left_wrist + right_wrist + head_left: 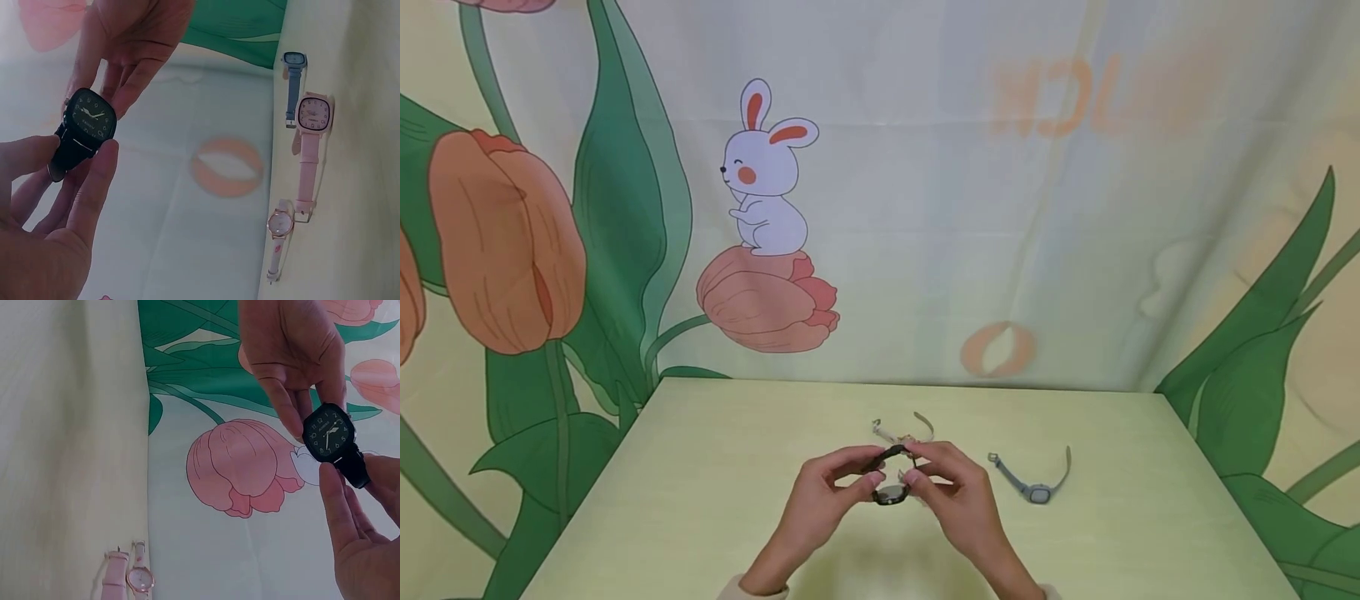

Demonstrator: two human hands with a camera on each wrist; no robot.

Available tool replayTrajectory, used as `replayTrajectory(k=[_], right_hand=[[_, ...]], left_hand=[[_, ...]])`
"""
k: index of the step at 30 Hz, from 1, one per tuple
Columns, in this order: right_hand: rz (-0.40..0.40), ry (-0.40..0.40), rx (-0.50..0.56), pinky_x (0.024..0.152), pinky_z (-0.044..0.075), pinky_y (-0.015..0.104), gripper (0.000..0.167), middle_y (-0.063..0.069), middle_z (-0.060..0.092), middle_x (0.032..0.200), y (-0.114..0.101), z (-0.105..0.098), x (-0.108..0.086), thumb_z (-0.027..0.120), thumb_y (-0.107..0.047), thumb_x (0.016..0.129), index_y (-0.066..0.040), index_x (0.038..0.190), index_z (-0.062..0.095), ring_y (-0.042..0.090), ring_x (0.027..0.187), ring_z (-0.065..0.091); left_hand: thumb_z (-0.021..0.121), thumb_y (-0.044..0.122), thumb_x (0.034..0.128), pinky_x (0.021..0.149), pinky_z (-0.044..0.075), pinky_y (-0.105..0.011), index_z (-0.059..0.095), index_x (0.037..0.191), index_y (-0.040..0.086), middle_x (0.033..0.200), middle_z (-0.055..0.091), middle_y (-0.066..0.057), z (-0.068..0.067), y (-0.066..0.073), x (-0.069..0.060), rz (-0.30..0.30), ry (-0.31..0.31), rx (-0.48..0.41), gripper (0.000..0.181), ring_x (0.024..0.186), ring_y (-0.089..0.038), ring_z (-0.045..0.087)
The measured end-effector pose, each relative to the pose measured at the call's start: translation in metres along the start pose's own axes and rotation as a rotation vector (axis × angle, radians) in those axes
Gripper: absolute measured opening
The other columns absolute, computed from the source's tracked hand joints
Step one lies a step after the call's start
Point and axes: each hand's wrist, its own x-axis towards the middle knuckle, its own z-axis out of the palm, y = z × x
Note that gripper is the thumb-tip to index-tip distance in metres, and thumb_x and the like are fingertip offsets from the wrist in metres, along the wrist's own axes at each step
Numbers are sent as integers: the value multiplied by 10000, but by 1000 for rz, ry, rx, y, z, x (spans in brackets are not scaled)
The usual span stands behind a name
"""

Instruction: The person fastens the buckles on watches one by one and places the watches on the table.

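Both hands hold a black wristwatch (891,495) above the table, its strap forming a loop between them. My left hand (826,493) grips it from the left, thumb near the case. From the other side my right hand (957,493) pinches the strap with thumb and fingers. In the left wrist view the black watch (92,115) shows a squarish dark dial with light numerals and hands. The right wrist view also shows the dial of the black watch (329,431). Parts of the strap are hidden behind the fingers.
On the table (700,483) lie a blue watch (1039,494) to the right, a pink square watch (314,114) and a small white watch (280,223) with a rose-gold case. A printed curtain (910,208) with tulips and a rabbit hangs behind the table's far edge.
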Motion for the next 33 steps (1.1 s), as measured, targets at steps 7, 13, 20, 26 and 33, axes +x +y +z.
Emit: replayTrajectory(k=[7,13,20,26,33], right_hand=[[100,-6,66,784,601,314,364,193,596,1194,5,11,6,714,-103,895,-54,1250,647,124,949,696],[196,50,134,782,603,321,328,171,628,1166,13,25,11,733,-69,871,-66,1190,659,154,926,705],[251,50,150,795,598,309,369,234,572,1247,24,43,17,708,-15,879,-37,1242,647,147,960,697],[298,53,147,787,598,293,373,200,565,1274,36,59,23,693,-3,887,-14,1256,640,233,1009,685],[373,64,174,768,600,285,372,186,621,1212,52,76,26,689,7,876,-34,1245,652,273,1009,690]], left_hand=[[735,99,875,732,610,-347,686,1156,26,1053,695,-210,-7,-7,1,-20,68,-39,294,871,-113,703],[696,53,898,739,610,-349,675,1175,5,1083,694,-216,-16,-11,1,-57,103,-50,282,905,-159,715],[662,4,908,738,611,-366,653,1217,35,1027,694,-222,-29,-19,0,-125,168,-90,311,918,-234,718],[671,-1,901,741,610,-361,676,1170,12,1043,704,-164,-39,-30,2,-160,232,-85,269,920,-238,720],[640,-5,920,736,611,-363,681,1162,-3,1016,703,-136,-52,-42,4,-221,265,-61,246,927,-246,712]])
